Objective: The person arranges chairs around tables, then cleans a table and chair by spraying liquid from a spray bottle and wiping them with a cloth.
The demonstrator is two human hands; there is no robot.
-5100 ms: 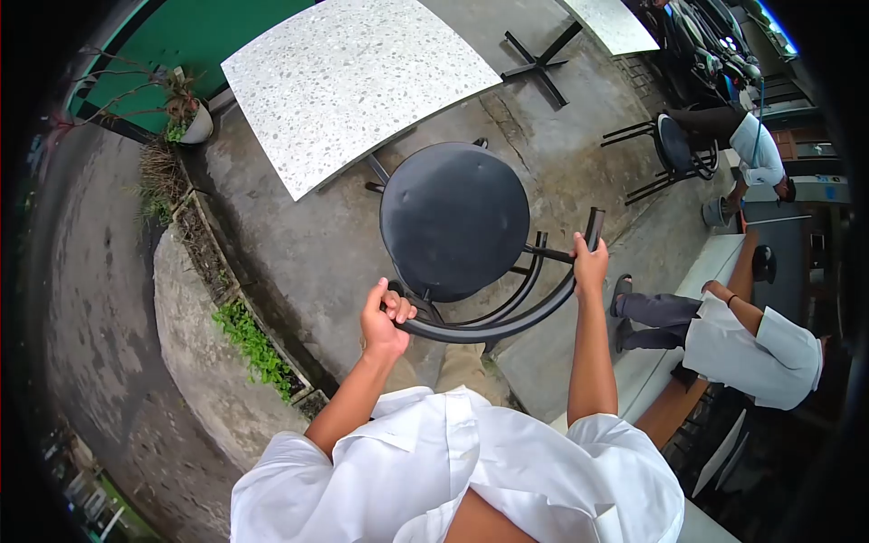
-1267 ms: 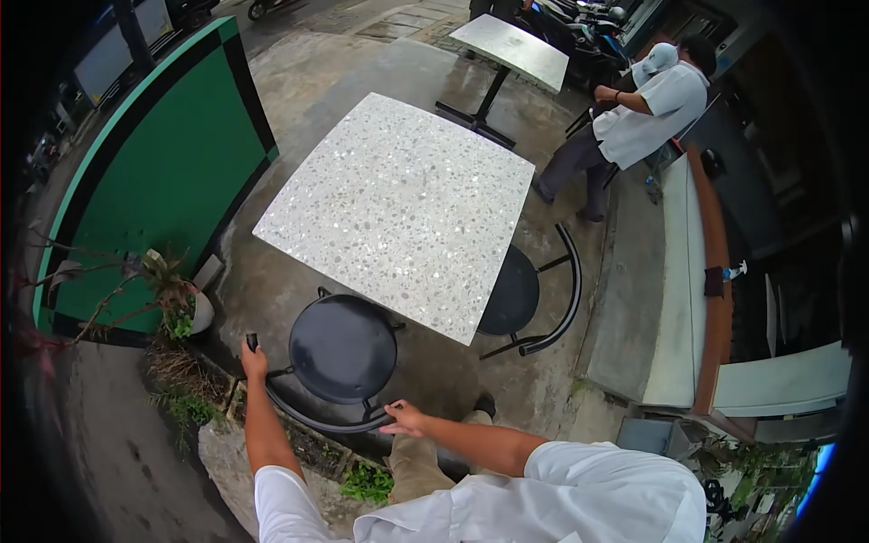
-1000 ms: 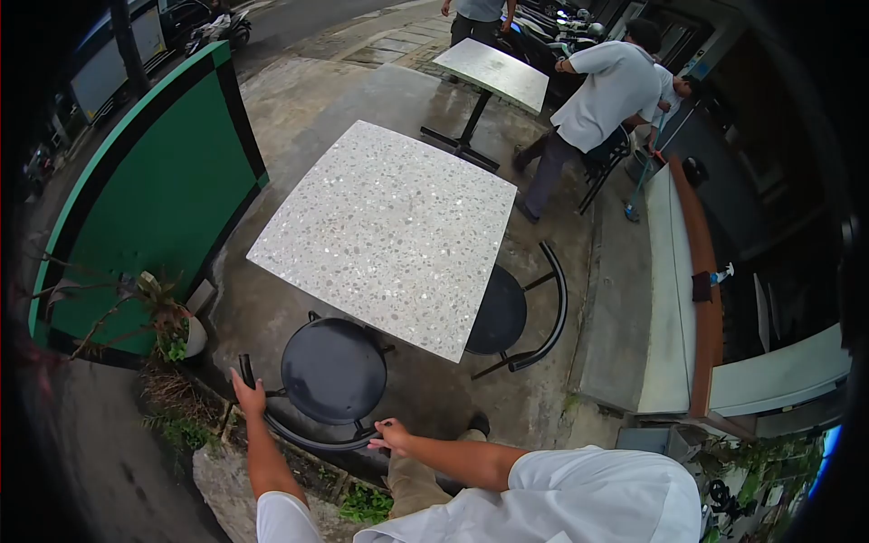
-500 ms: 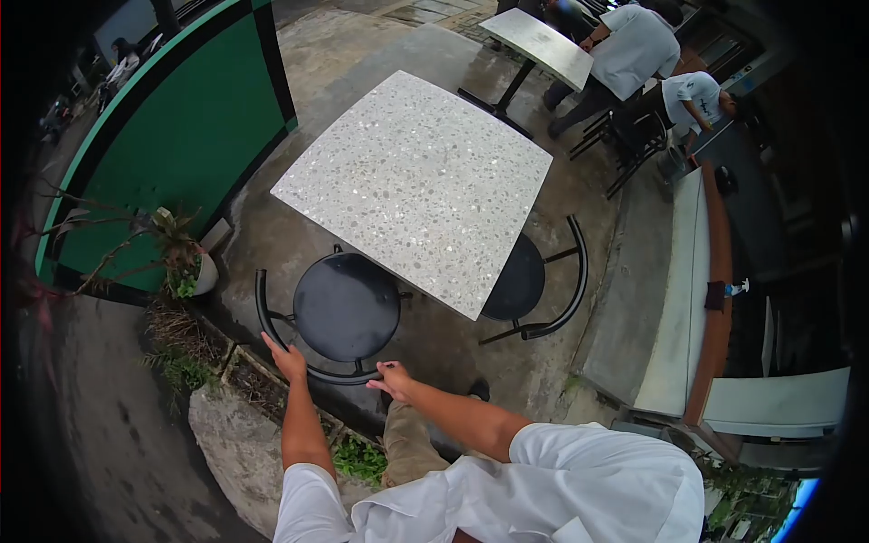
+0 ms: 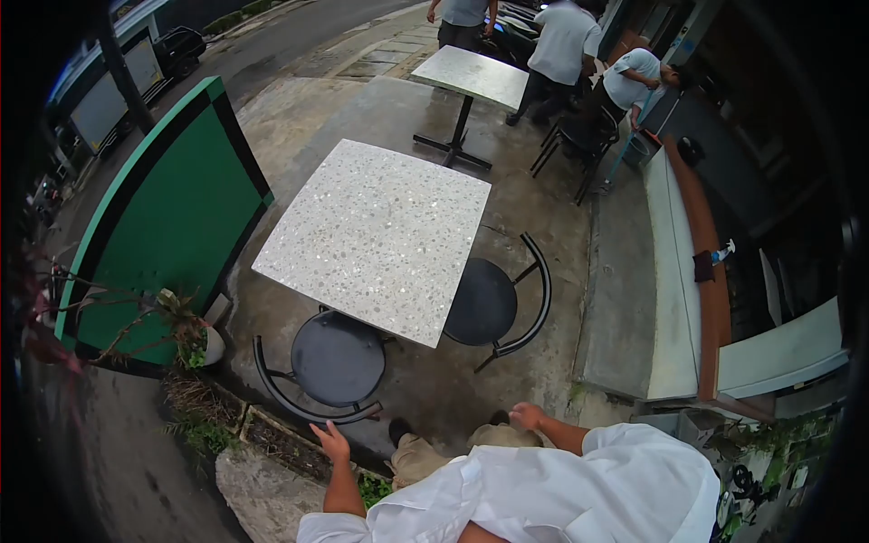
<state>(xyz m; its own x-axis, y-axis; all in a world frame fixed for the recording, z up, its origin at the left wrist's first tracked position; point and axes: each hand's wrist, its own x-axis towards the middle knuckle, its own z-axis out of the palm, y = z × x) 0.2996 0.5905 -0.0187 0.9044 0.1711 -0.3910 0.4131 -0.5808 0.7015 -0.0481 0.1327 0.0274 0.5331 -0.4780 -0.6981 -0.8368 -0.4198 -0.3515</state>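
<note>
The right hand (image 5: 527,417) has left the back rail (image 5: 303,414) of the left chair (image 5: 338,360); its grip cannot be told. The left hand (image 5: 333,442), fingers spread, lies at the rail. Left chair: table's (image 5: 376,235) near edge; right chair (image 5: 482,303): right edge.

The stained concrete floor (image 5: 554,366) carries a speckled table (image 5: 380,237), left chair (image 5: 337,360) and right chair (image 5: 485,303).
</note>
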